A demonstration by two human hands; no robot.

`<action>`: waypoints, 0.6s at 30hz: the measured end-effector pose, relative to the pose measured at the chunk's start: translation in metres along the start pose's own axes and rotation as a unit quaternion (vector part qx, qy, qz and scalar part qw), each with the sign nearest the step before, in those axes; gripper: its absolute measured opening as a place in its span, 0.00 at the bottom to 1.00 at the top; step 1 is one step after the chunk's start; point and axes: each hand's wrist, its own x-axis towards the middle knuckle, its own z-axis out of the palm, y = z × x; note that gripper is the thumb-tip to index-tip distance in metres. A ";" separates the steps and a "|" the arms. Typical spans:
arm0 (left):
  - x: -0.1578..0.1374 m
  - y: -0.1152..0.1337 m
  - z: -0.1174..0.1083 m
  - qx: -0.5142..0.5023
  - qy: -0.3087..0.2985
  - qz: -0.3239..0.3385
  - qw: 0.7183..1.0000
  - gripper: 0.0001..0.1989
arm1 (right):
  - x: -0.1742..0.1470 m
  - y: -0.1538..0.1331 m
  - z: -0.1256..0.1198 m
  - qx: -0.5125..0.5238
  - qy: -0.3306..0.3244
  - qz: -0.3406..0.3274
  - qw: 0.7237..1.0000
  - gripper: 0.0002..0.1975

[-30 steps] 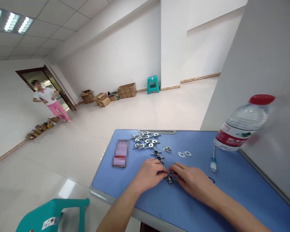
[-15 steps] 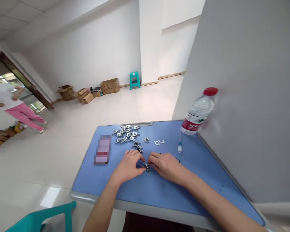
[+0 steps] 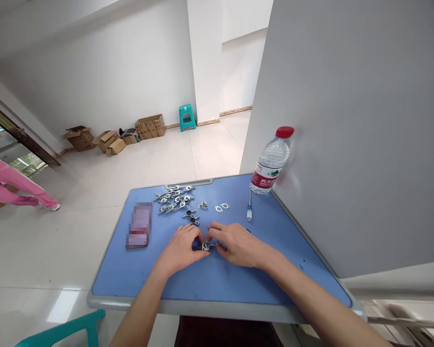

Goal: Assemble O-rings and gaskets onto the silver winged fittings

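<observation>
My left hand (image 3: 181, 246) and my right hand (image 3: 235, 245) meet low over the table, their fingers closed on a small metal fitting (image 3: 206, 246). A round silver face with a hole shows between the fingertips; thin pins stick out to either side. Just beyond my left hand lie two fittings with black round faces (image 3: 194, 220). Farther back is a pile of silver metal fittings (image 3: 176, 197). Right of it rest a loose silver piece (image 3: 203, 205) and two flat oval plates (image 3: 219, 209) with holes. A dark ring (image 3: 248, 231) is partly hidden behind my right hand.
The blue table (image 3: 238, 291) meets a grey partition at right. A screwdriver (image 3: 249, 212) and a water bottle (image 3: 271, 166) stand along that side; a phone-like slab (image 3: 140, 226), blurred out, lies left. A teal stool (image 3: 187, 117), cardboard boxes (image 3: 150, 126) and a walking person (image 3: 14, 183) are beyond.
The view has swung right, so everything sits farther left. Between my fingers the fitting has turned, and its round silver face now shows. The person at the left is partly out of view.
</observation>
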 end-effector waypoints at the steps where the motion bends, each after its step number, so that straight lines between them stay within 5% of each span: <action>1: 0.000 0.000 0.000 0.001 0.004 -0.001 1.000 0.08 | -0.001 0.000 -0.002 0.000 -0.003 0.015 1.000 0.10; 6: 0.000 0.001 0.002 0.016 0.007 0.015 1.000 0.09 | -0.001 0.000 -0.001 -0.027 -0.042 0.058 0.997 0.02; 18: 0.000 -0.008 0.005 0.022 0.010 0.028 0.999 0.05 | 0.001 -0.002 0.013 0.011 -0.045 0.056 0.997 0.07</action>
